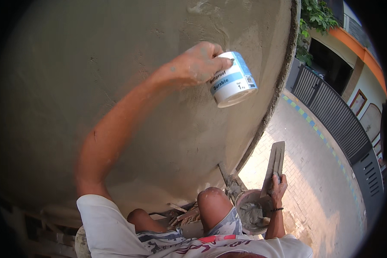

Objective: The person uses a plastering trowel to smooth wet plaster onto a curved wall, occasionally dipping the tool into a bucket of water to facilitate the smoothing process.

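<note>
My left hand (pixel 198 64) is raised in front of the grey plastered wall (pixel 129 56), its fingers hooked over the rim of a white and blue plastic tub (pixel 233 84). The tub hangs tilted, its base toward the lower right; its inside is hidden from me. Low on the right, my right hand (pixel 279 191) grips a plastering trowel (pixel 274 165) by its back, the long blade pointing up and smeared with grey mortar. Just left of that hand stands a round bucket (pixel 241 197) holding wet mortar (pixel 251 215).
The wall ends on the right in a rough vertical edge (pixel 274 103). Wood scraps (pixel 189 215) lie at its foot near my knees. Beyond are brick paving (pixel 318 172), a dark metal gate (pixel 327 103) and a house with an orange band (pixel 357 47). Green leaves (pixel 316 19) show at the top right.
</note>
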A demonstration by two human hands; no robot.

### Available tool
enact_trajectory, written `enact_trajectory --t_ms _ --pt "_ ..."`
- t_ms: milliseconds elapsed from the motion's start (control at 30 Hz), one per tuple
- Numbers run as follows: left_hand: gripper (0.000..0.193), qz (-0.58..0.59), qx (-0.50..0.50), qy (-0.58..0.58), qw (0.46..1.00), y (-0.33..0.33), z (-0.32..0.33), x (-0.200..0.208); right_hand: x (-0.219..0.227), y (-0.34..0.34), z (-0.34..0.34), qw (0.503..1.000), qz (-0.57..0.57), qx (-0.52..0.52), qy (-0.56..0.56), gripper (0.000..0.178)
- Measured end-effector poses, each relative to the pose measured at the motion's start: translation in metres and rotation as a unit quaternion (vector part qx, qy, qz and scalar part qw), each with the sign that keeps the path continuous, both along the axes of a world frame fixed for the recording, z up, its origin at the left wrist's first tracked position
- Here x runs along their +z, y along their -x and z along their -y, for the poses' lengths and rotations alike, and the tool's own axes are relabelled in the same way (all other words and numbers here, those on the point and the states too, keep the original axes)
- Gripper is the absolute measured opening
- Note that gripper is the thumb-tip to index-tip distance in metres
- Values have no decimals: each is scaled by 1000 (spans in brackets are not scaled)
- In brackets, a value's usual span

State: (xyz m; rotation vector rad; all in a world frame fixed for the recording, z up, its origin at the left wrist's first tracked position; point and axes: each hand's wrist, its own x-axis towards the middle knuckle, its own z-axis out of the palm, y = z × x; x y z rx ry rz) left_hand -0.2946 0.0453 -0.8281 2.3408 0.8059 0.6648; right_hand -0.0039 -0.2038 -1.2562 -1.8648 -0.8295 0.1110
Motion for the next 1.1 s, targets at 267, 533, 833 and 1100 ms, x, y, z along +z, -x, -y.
enact_trajectory --t_ms 267,533,833,1100 --pt "20 -98 -67 -85 989 135 53 -200 3 28 -12 999 -5 48 19 38" --pt "19 -105 495 -74 859 336 203 -187 4 56 -45 986 24 130 103 39" --pt "33 -229 698 234 637 512 445 -286 -8 65 -87 972 -39 206 111 41" --pt "82 -430 643 320 548 526 406 -274 -35 30 -64 957 -232 172 -38 39"
